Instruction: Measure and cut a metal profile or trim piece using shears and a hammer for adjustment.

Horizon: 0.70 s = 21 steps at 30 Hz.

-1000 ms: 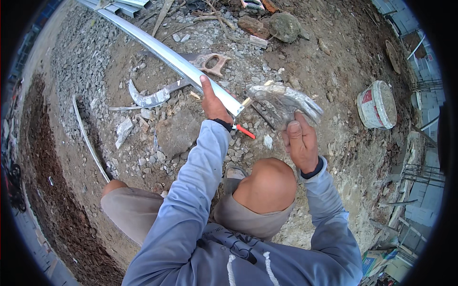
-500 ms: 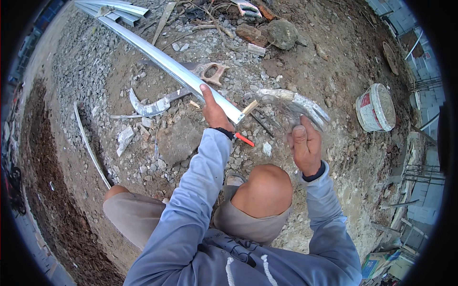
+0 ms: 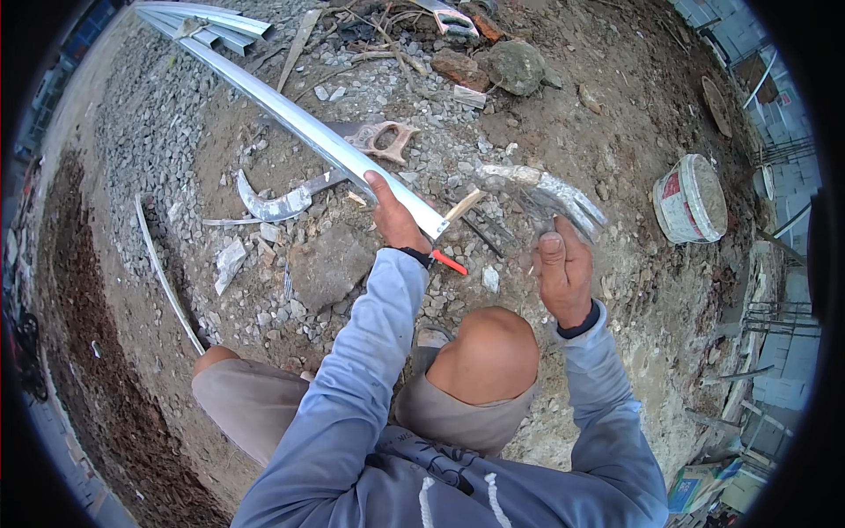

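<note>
My left hand (image 3: 398, 216) is closed around the near end of a long silvery metal channel (image 3: 282, 107), its thumb along the top. The channel slants away to the far left. A short pale wood strip (image 3: 464, 204) stands out beside its near end. In my right hand (image 3: 564, 275) is a claw hammer (image 3: 544, 189), its worn head raised over the ground to the right of the channel's end. My fingers hide most of its handle. Just below the channel's end lies a red-handled tool (image 3: 451, 262), partly covered by my left wrist.
A handsaw (image 3: 387, 141) and a curved metal-headed tool (image 3: 275, 204) lie on the gravel, partly beneath the channel. More metal channels (image 3: 220, 28) are at the far left. A white bucket (image 3: 689, 201) stands at right. Rocks (image 3: 517, 67) and another saw (image 3: 455, 22) lie farther off.
The channel's near end has shifted slightly left and toward me with my left hand. More of the wood strip shows beside it. The hammer stays nearly in place.
</note>
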Available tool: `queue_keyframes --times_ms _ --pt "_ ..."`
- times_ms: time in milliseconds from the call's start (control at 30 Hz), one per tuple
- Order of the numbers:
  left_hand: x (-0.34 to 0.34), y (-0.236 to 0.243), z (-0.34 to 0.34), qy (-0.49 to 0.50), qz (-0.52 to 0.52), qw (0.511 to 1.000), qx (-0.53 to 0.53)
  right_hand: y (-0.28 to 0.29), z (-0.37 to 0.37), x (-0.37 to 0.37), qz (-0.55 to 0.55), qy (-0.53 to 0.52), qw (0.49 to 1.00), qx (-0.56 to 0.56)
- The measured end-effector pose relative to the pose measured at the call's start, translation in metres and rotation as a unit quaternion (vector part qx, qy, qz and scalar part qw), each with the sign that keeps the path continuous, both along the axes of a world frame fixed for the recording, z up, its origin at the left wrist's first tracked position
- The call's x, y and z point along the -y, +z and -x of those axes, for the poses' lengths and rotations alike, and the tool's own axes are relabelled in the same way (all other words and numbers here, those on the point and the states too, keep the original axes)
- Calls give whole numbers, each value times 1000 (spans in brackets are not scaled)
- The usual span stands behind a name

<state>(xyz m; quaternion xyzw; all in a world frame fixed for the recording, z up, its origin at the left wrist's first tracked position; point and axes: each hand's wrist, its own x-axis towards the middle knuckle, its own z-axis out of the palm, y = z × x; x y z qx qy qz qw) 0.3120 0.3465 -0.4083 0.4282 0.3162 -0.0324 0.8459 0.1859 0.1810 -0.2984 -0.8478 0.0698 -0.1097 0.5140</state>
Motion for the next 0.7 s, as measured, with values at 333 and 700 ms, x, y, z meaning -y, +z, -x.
queue_keyframes --times_ms 333,700 --pt "-2 -18 1 8 8 1000 1 -25 -9 -14 194 81 977 -36" --pt "-13 -10 3 -24 52 998 5 -9 14 -5 -182 -37 982 -44"
